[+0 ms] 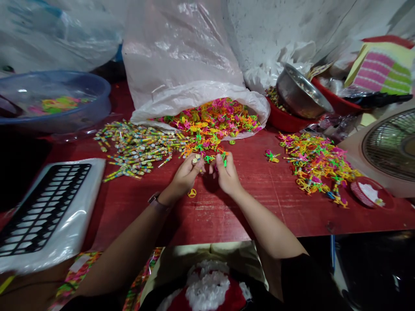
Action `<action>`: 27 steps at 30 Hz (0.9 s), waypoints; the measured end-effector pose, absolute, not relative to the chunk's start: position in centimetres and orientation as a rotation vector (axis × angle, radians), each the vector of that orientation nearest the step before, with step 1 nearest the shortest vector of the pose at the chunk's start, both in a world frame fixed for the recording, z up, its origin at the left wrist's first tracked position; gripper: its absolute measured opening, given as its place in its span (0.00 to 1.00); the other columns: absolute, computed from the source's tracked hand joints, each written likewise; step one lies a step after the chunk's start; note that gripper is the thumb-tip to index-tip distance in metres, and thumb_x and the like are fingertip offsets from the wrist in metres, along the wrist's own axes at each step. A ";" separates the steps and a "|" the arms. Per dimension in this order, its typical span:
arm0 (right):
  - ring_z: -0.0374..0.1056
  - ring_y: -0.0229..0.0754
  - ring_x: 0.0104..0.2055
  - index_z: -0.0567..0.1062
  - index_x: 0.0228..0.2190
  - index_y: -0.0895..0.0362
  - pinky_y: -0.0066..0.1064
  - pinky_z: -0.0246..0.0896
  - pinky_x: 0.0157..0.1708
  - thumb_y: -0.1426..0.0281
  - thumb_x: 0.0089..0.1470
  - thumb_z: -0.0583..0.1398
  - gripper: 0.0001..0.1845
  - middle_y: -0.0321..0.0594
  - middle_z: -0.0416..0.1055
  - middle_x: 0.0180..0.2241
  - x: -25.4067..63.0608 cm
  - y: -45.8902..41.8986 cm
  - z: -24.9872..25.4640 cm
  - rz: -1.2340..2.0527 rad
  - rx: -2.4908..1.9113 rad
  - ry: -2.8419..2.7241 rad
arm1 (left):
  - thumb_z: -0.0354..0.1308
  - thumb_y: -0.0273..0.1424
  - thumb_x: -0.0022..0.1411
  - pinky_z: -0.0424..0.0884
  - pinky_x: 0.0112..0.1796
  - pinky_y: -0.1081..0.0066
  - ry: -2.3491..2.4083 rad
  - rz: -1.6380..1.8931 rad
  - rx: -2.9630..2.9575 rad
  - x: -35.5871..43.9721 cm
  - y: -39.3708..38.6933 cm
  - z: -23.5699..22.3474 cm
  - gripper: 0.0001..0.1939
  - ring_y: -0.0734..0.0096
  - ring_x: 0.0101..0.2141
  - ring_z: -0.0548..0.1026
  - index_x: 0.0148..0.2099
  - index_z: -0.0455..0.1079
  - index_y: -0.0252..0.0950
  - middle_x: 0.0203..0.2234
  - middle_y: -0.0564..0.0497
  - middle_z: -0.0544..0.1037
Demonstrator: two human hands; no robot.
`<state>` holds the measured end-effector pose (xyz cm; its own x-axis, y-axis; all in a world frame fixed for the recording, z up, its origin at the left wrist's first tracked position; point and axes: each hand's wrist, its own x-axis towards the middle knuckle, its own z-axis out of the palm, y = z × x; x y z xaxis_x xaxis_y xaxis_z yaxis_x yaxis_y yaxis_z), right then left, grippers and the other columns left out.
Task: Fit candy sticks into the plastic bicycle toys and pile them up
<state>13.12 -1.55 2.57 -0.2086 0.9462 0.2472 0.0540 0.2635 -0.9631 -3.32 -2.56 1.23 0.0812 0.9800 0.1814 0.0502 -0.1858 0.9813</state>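
Patterned tubes point(145, 144) are heaped left of centre, one seemingly pinched in the left hand point(185, 176); a green plastic piece point(225, 162) is gripped in the right hand point(230, 179). Bright pieces point(223, 114) are bunched inside the bag point(181, 52), upper centre, presumably for easy reach.

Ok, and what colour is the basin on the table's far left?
Translucent blue; the basin shows best in the head view, the only one.

You have one view, from a camera on your head. It looks forward and down over the near edge of the red table point(246, 207), close above your arms, and takes in the wall point(259, 26) at the far side.
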 end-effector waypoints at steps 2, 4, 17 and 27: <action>0.65 0.39 0.30 0.65 0.36 0.51 0.32 0.62 0.35 0.47 0.68 0.52 0.20 0.34 0.68 0.30 14.0 -0.9 3.2 0.982 -0.986 -1.550 | 0.56 0.48 0.69 0.67 0.35 0.69 0.985 1.185 1.454 -3.3 -2.9 1.2 0.19 0.70 0.31 0.68 0.41 0.68 0.36 0.30 0.50 0.71; 0.64 0.41 0.37 0.67 0.29 0.53 0.33 0.62 0.39 0.46 0.64 0.57 0.24 0.37 0.66 0.32 14.7 -0.2 3.7 0.844 -0.999 -1.587 | 0.57 0.45 0.70 0.65 0.34 0.70 0.940 1.168 1.464 -3.1 -3.2 1.1 0.16 0.71 0.30 0.67 0.45 0.69 0.36 0.29 0.52 0.70; 0.60 0.36 0.28 0.74 0.33 0.53 0.29 0.58 0.30 0.49 0.52 0.69 0.22 0.33 0.67 0.29 15.1 0.3 3.0 1.445 -0.773 -1.380 | 0.60 0.45 0.67 0.62 0.31 0.70 0.908 1.139 1.442 -2.7 -3.8 2.1 0.16 0.74 0.26 0.64 0.38 0.63 0.38 0.24 0.56 0.68; 0.62 0.41 0.32 0.66 0.31 0.53 0.32 0.59 0.35 0.56 0.61 0.59 0.15 0.35 0.65 0.28 14.5 -0.2 2.3 0.972 -1.033 -1.634 | 0.60 0.45 0.68 0.60 0.29 0.71 0.904 1.186 1.434 -2.1 -3.4 0.2 0.16 0.74 0.25 0.64 0.40 0.64 0.37 0.24 0.56 0.67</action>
<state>14.53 -0.19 2.29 -0.2039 0.9345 0.2917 0.1897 0.3301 -0.9247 -2.07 -3.45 0.17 0.2325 0.9511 0.2031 -0.0561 -0.1954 0.9791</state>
